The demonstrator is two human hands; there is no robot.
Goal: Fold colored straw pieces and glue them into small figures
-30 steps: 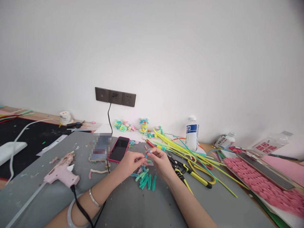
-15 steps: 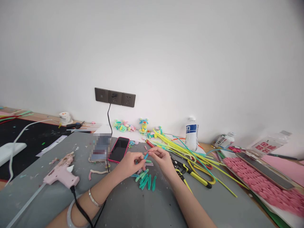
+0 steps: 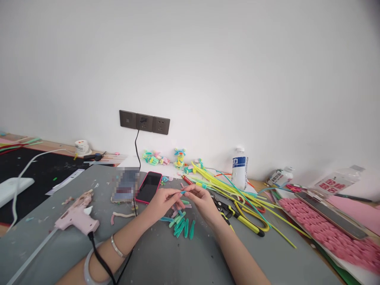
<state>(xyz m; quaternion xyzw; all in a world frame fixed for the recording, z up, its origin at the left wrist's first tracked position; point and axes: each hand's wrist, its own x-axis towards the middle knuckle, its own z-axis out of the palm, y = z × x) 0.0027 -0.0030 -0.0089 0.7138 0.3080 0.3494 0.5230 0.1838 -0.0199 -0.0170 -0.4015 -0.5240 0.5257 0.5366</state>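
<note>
Between the fingertips of both hands is a short piece of blue pipe cleaner (image 3: 183, 192), mostly covered by the fingers. My left hand (image 3: 166, 201) pinches it from the left, thumb and forefinger pressed together. From the other side my right hand (image 3: 199, 198) pinches it too, and the fingertips of the two hands meet. Just below the hands, several bent teal pipe cleaner pieces (image 3: 186, 228) lie on the grey mat (image 3: 166, 261). Paler green and lilac pieces show partly behind the fingers.
A pink glue gun (image 3: 78, 221) lies left, its black cord running under my left forearm. Yellow-handled pliers (image 3: 247, 223) and long yellow pipe cleaners (image 3: 225, 184) lie right. A phone (image 3: 149, 187), a white bottle (image 3: 239, 169) and small pipe-cleaner figures (image 3: 179, 157) stand or lie behind.
My left fingers have straightened and come closer to my right fingertips, covering more of the blue piece. The things on the mat look unmoved.
</note>
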